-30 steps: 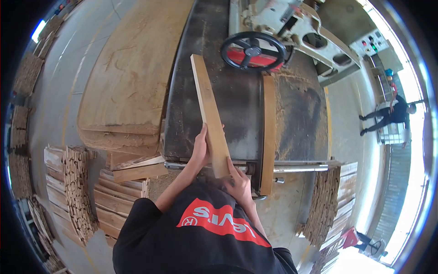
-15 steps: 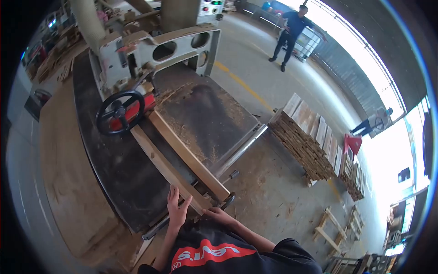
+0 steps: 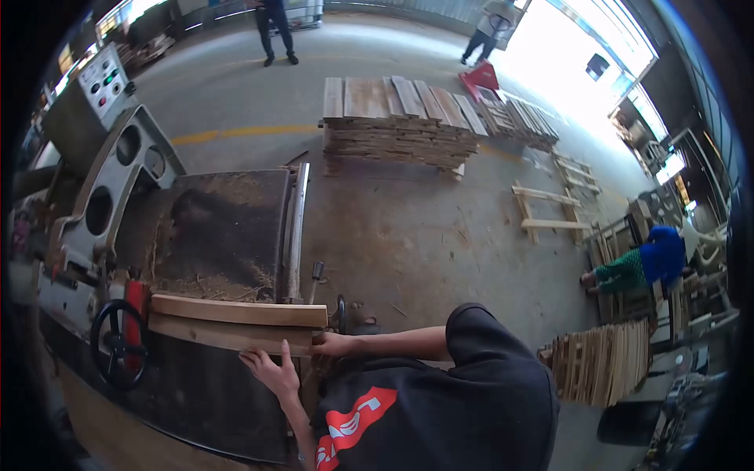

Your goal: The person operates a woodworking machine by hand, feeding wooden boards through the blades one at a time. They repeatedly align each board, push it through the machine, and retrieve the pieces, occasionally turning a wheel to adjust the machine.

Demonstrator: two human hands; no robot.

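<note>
A long, pale wooden board (image 3: 208,333) lies on the dark metal bed (image 3: 188,392) of a woodworking machine, alongside a wooden guide rail (image 3: 243,312). My left hand (image 3: 275,375) rests at the board's near side, fingers spread and thumb raised. At the board's end nearest me, my right hand (image 3: 333,344) has its fingers closed around the wood; part of its grip is hidden. A black handwheel (image 3: 118,343) and a red guard (image 3: 137,314) are at the board's far end.
Sawdust covers the machine's other bed (image 3: 228,228). Beyond stands a stack of planks (image 3: 393,141), with a red pallet jack (image 3: 481,78) behind. Wooden frames (image 3: 550,212) lie on the floor. A person in blue (image 3: 661,255) bends at the right; two others stand farther back.
My view has swung to the right, bringing the person in blue and more wood stacks into sight. Both hands stay near the same end of the board.
</note>
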